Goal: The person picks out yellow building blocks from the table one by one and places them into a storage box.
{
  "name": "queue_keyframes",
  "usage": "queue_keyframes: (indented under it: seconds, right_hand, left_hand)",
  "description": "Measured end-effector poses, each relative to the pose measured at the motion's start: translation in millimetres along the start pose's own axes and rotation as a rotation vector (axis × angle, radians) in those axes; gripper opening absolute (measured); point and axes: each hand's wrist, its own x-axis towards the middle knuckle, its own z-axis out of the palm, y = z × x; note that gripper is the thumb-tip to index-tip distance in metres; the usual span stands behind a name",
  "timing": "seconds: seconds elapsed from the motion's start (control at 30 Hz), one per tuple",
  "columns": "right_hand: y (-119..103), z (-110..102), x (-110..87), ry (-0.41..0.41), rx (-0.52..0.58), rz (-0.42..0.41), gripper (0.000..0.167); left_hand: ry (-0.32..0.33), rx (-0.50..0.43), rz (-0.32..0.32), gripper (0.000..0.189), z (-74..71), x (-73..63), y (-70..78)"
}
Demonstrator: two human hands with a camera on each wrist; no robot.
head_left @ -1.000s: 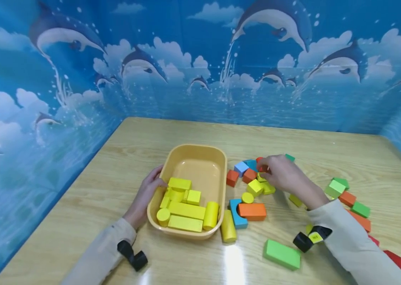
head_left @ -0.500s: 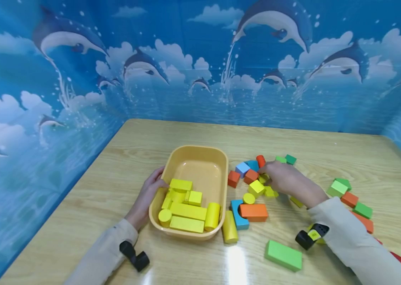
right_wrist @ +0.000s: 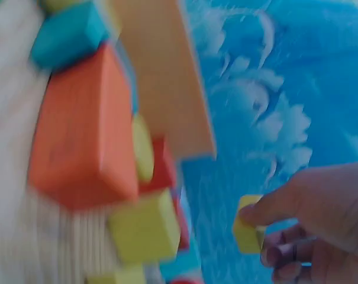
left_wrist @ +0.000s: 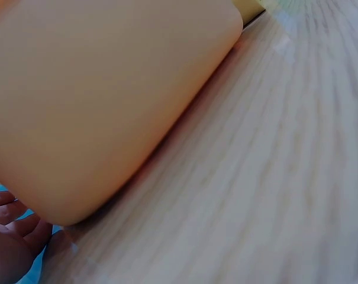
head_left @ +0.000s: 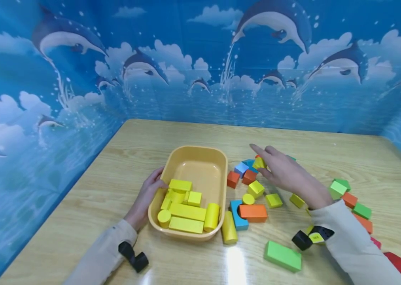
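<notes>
My left hand (head_left: 147,196) grips the left rim of a tan plastic bin (head_left: 200,152), thumb over the edge. In the left wrist view the bin's wall (left_wrist: 107,100) fills much of the picture, with the fingers at its lower corner. Several yellow blocks (head_left: 187,211) lie in the bin's near half. My right hand (head_left: 286,170) is raised over the loose blocks, pinching a small yellow block (head_left: 258,163) between thumb and fingers. The right wrist view shows that yellow block (right_wrist: 248,228) held off the table; its exact shape is partly hidden.
Right of the bin lie a yellow cylinder (head_left: 229,227), a blue arch block (head_left: 237,215), an orange block (head_left: 253,213), a yellow cube (head_left: 256,189) and red cubes (head_left: 233,179). A long green block (head_left: 282,256) sits nearer. More green and red blocks (head_left: 361,210) lie far right.
My right hand has picked a yellow block from the pile and lifted it, with the index finger now extended. A neighbouring yellow block has shifted nearer. The left hand and bin stay put.
</notes>
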Motion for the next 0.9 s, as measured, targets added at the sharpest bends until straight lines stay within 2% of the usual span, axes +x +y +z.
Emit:
queue_keyframes:
  seconds: [0.17,0.33,0.43,0.6,0.9]
  right_hand:
    - [-31,4,2.2,0.075,0.139,-0.171,0.036]
    - [-67,17,10.5,0.139,0.292,-0.275,0.020]
    - [-82,29,17.1,0.132,0.328,-0.317,0.018]
    - [-95,42,21.5,0.069,0.274,-0.286,0.019]
    - [-104,44,20.8,0.034,0.159,-0.209,0.027]
  left_hand:
    - [-0.002,-0.011,0.005,0.066,0.7,0.5,-0.3]
    - [0.004,-0.007,0.010,0.065,1.7,1.0,-0.1]
    - [0.004,-0.005,0.011,0.065,2.0,0.8,-0.2]
    - [0.012,-0.001,0.016,0.064,3.4,-0.2,-0.4]
    - [0.015,-0.011,0.029,0.065,2.2,-1.0,1.4]
